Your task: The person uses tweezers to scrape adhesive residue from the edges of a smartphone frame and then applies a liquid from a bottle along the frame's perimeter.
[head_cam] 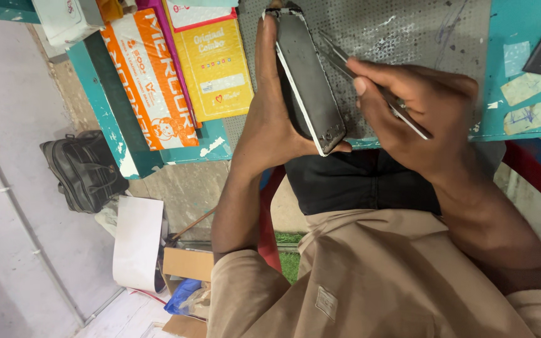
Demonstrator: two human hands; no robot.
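— Phone point(308, 81) first: where is it?

— In the left hand point(273, 119), held on edge above the grey mat point(402, 37), its back toward the camera. The fingers run up along the far side to the top end, and the thumb point(336, 148) is tucked under the bottom corner. The hand is closed round it.

— And the other hand?

— The right hand point(421, 106) pinches tweezers point(345, 59) between thumb and forefinger, the rest of the fingers curled in. The tips point toward the phone's right edge, just beside it. Whether they touch it, I cannot tell; the metal is blurred there.

— What lies under all that?

— A teal bench point(521, 75) with the perforated grey mat on it, speckled with small bits. Paper scraps are taped on the bench at the right.

— Anything to the left?

— Flat packets stand against the bench: an orange-and-white one point(151, 81) and a yellow one point(214, 62) beside it. Lower down, a black bag point(82, 169) rests on the floor, with a white sheet point(138, 241) and a cardboard box point(186, 266) near it.

— And the person?

— Tan shirt, seated on a red chair point(540, 181), forearms raised to the bench edge.
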